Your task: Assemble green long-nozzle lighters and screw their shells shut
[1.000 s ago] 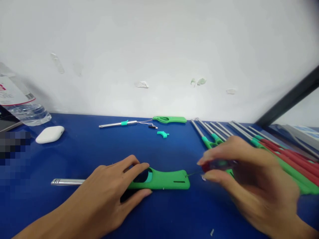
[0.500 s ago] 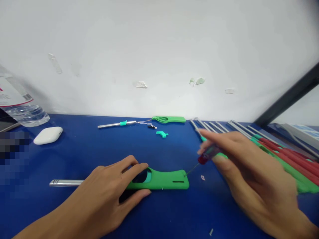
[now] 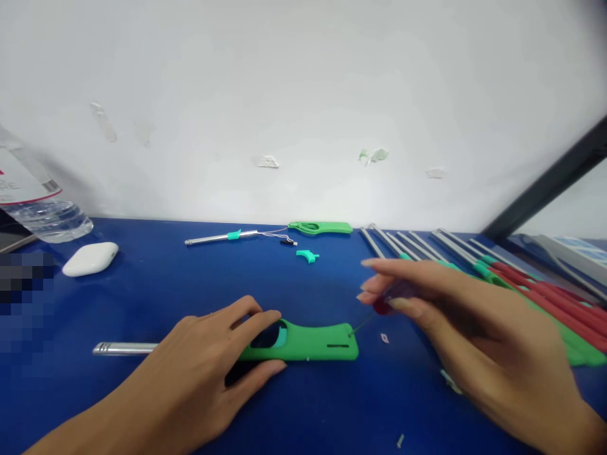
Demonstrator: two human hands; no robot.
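On the blue table point(image 3: 156, 284) below a bare white wall point(image 3: 284, 88), my left hand point(image 3: 203, 360) grips the green lighter point(image 3: 315, 344) lying flat; my right hand point(image 3: 474, 322) pinches a red screwdriver point(image 3: 385, 303), tip at the lighter's end; spare lighters point(image 3: 526, 287) lie right, a bottle point(image 3: 35, 205) far left

A single head-worn camera looks forward and down, close over the blue table point(image 3: 156, 284) (wall behind).

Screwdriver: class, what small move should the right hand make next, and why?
Probably twist the screwdriver gently in place: the right hand pinches its red handle, its thin tip meets the right end of the green lighter, and the left hand pins it down.
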